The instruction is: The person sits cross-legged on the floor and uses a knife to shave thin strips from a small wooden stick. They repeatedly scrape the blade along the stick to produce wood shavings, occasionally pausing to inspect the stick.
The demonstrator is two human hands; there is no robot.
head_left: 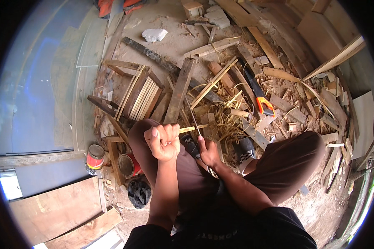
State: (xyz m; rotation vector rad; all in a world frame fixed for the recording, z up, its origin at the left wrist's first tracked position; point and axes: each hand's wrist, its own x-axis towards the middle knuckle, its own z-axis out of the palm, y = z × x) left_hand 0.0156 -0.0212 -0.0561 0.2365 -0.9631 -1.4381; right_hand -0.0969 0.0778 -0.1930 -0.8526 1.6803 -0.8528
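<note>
Far left of the stick (188, 129), we saw a blue-grey panel (41, 95). Lower and to the left of the stick stood a red-banded can (95, 156), then a second can (131, 166) with its dark mouth in view, and a crumpled black bag (139, 193). Above and left of the stick, pale slats (144, 101) lay side by side against darker wood, and well above it was a white lump (154, 35).

Just left of the stick, our left hand (163, 142) was curled into a fist, clamped on one end of it. The stick itself pointed rightward out of that fist. A thin blade (192, 110) crossed it near its free end; we could not tell whether the two touched. Just below and right of the stick, our right hand (209, 152) was closed on the blade's lower end, thumb laid along it.

To the right of the stick we saw tangled shavings (225, 128), and below those a dark shoe (246, 145). Above and right of the stick lay an orange-handled saw (257, 90); far right leaned a pale sheet (363, 120).
</note>
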